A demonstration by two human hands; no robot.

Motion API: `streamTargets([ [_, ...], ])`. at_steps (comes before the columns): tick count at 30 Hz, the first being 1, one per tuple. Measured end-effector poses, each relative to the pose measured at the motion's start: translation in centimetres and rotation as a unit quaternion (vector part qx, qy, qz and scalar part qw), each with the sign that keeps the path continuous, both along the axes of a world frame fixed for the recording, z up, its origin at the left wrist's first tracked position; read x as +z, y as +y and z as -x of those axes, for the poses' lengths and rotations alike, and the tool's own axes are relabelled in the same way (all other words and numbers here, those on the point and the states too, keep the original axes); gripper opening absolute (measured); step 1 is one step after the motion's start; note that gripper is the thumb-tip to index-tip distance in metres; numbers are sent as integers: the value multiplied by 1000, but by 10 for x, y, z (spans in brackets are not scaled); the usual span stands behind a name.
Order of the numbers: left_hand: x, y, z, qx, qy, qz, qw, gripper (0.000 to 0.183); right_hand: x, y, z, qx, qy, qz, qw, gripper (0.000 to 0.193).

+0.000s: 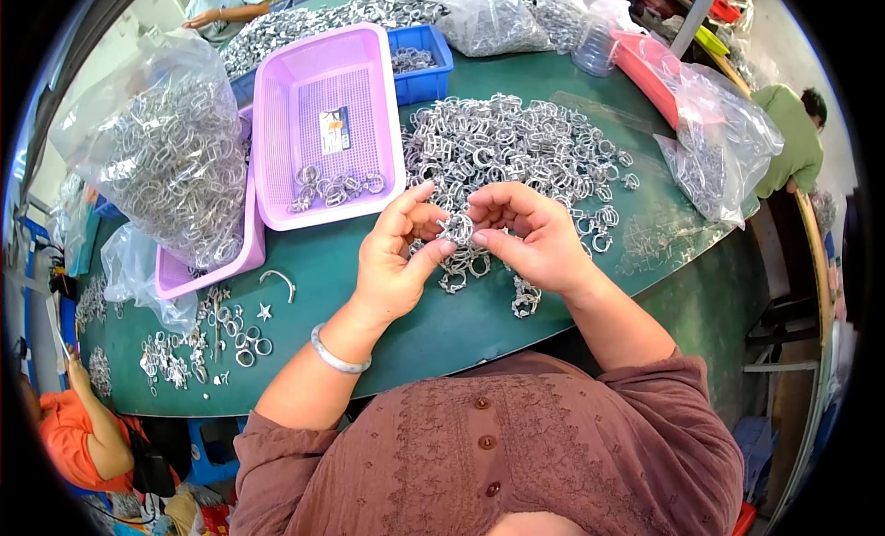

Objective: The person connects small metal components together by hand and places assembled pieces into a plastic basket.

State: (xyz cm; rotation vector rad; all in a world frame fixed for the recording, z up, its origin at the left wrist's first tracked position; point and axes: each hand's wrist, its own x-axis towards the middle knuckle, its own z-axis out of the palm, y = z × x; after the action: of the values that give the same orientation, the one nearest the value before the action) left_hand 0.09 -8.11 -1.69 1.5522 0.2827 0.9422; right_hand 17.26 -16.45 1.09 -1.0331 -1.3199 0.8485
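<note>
1. I hold one silver ring up between my two hands, just in front of the big pile of silver rings.
2. My left hand pinches it from one side, thumb pressed on and fingers bent.
3. My right hand pinches the other side, thumb on the edge and fingers curled. The fingertips behind are partly hidden, so I can't be sure how they touch.
4. The pile sits on the green table.
5. Near my left hand is a purple basket with a few rings at its near end.
6. Left of that, a big clear bag is full of rings.
7. A little star lies near some loose round rings.
</note>
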Motion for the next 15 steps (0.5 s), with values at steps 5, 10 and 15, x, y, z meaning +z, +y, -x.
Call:
streamTargets([
  [5,-5,5,-1,0,-9,-4,1000,59,0,4,-1,-15,-45,-26,999,30],
  [10,-1,3,1,19,-9,50,999,55,1,0,-3,-41,-42,-22,998,28],
  [15,13,37,16,320,20,-162,933,38,8,3,-21,-101,-253,-104,956,22],
])
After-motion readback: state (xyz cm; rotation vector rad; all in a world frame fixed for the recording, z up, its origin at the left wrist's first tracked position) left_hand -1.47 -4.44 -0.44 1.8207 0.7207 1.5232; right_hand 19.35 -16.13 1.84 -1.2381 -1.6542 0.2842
